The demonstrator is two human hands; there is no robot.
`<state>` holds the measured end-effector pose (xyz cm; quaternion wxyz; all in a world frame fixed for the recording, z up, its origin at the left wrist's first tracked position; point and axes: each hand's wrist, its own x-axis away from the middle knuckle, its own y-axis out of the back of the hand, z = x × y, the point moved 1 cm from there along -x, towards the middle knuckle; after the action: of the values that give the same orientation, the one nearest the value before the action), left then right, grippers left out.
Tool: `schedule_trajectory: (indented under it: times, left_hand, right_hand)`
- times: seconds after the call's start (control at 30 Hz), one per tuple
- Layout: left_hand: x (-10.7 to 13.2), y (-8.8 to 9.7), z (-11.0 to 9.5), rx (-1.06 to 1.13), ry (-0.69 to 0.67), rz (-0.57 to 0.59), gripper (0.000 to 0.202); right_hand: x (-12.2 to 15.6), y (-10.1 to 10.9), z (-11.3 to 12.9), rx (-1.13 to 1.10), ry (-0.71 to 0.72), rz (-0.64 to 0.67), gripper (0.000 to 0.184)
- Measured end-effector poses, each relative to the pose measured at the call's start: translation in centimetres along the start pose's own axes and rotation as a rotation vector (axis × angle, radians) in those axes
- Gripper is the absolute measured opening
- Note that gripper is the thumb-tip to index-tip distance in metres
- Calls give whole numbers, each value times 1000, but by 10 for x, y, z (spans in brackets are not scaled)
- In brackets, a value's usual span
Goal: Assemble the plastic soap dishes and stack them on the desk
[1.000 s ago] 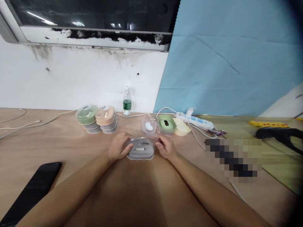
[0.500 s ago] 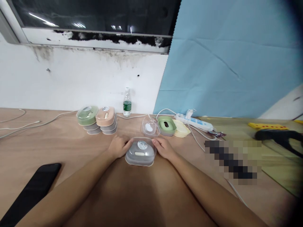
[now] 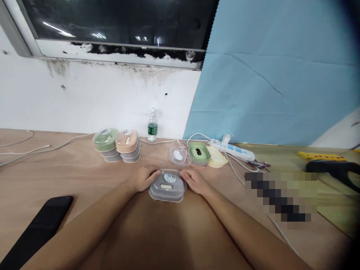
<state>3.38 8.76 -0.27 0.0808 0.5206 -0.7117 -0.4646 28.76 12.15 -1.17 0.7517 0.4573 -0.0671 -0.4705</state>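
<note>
A grey soap box with a clear lid (image 3: 167, 185) sits on the wooden table (image 3: 78, 176) in front of me. My left hand (image 3: 144, 177) presses against its left side, fingers curled on the lid's edge. Against the box's right side rests my right hand (image 3: 194, 179), its fingers bent on the lid. A spare clear lid (image 3: 179, 155) lies just behind, beside a green box base (image 3: 198, 152) and a pale yellow piece (image 3: 216, 156).
Green (image 3: 106, 139) and peach (image 3: 127, 141) closed boxes stand stacked at the back left. A water bottle (image 3: 152, 125) stands by the wall. A power strip (image 3: 231, 149) and cables lie at the right. A black phone (image 3: 36, 228) lies at the near left.
The clear lid, held tilted above the grey box a second ago, now sits down on it. Both hands have closed in onto the box's sides.
</note>
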Motion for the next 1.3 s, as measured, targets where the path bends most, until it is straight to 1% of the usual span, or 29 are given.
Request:
schedule_trajectory:
  times: [0.1, 0.27, 0.57, 0.7, 0.77, 0.93, 1.03, 1.1, 1.17, 1.3]
  left_hand:
    - [0, 1, -2, 8, -3, -14, 42]
    - [1, 3, -3, 11, -7, -7, 40]
    - [0, 3, -2, 16, 11, 7, 41]
    - [3, 2, 1, 5, 23, -2, 39]
    - [5, 3, 2, 4, -7, -7, 41]
    - [8, 8, -5, -13, -247, 42, 56]
    - [7, 8, -10, -57, -330, 62, 65]
    - [7, 7, -12, -68, -333, 72, 61]
    - [7, 7, -12, -61, -311, 74, 54]
    - [6, 11, -4, -60, -236, 52, 44]
  right_hand:
    - [0, 0, 1, -5, 6, 2, 50]
    - [-1, 1, 0, 19, -2, 27, 52]
    - [-2, -3, -7, 10, 0, 14, 52]
    - [-1, -1, -3, 25, 46, -5, 51]
    - [0, 1, 0, 44, 88, -19, 50]
    - [1, 1, 5, 117, 149, -4, 48]
    - [1, 0, 7, 143, 171, 14, 45]
    - [1, -1, 7, 145, 178, 17, 45]
    - [1, -1, 6, 141, 175, 19, 46]
    - [2, 1, 5, 107, 181, 12, 47]
